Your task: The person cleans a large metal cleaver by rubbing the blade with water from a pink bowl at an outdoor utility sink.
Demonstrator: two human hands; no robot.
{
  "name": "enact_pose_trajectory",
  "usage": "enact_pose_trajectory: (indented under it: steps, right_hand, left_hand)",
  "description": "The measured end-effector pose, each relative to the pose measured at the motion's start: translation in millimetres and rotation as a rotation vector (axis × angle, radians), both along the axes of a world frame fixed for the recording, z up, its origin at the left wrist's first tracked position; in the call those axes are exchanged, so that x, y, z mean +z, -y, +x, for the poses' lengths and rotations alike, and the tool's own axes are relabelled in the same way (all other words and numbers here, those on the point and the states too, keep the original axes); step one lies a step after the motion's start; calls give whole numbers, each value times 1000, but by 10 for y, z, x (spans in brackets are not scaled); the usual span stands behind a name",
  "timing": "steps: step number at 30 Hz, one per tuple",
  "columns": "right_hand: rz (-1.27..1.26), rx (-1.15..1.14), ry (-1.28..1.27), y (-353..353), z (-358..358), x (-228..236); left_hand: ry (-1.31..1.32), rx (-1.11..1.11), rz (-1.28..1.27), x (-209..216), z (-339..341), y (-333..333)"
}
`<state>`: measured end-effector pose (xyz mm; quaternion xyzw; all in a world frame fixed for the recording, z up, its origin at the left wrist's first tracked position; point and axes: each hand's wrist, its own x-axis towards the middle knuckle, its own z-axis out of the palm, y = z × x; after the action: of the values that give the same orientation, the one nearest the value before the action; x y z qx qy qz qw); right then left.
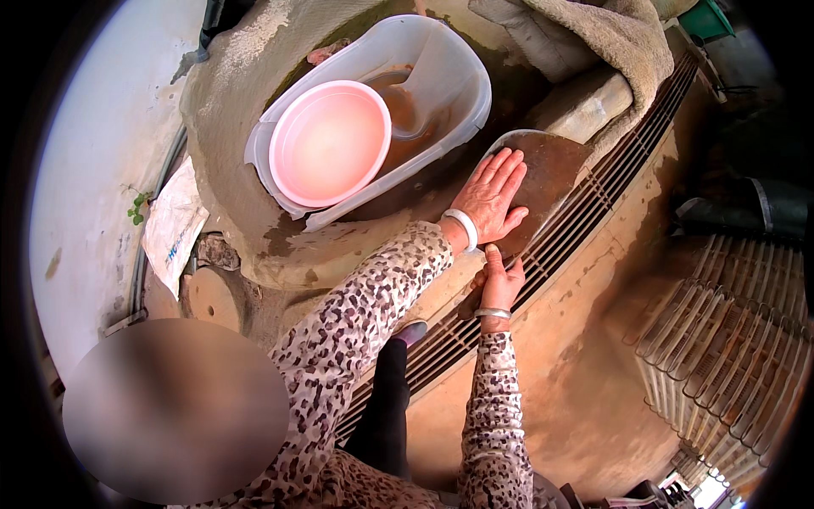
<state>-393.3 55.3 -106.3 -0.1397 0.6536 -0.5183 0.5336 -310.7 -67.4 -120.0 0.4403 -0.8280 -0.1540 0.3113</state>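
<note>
My left hand (487,199), with a white bangle at its wrist, lies flat and palm down, fingers stretched out, on a wide rust-brown blade (553,165) that looks like a large cleaver. The blade has a rounded far end and a pale edge along its left side. Just nearer to me, my right hand (502,287), with a silver bangle, is closed around the blade's near end. A dark bit, perhaps its handle, shows beside the right palm; the fingers largely hide it. The blade lies above the basin's rim, beside a grey stone block (589,106).
In a concrete basin (225,110) sits a translucent plastic tub (471,72) holding a pink bowl (331,144) of cloudy liquid. A thick towel (623,38) drapes over the far rim. A slotted drain grate (623,174) runs diagonally; a wire rack (729,331) stands right. A blurred oval covers the lower left.
</note>
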Motion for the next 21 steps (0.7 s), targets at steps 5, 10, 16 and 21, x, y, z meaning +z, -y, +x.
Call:
enact_pose_trajectory:
  steps: [5,10,16,21]
  right_hand:
    - [49,-72,-44,-997,271,-224]
    - [18,2,-86,-175,-3,-63]
    - [74,-14,-65,-875,157,-199]
    - [44,39,-70,-427,54,-160]
  left_hand:
    - [-64,-129,214,-205,201,-972]
    - [-13,28,60,-49,30,-206]
    - [-49,-43,179,-158,153,-864]
    - [-1,50,113,-97,132,-440]
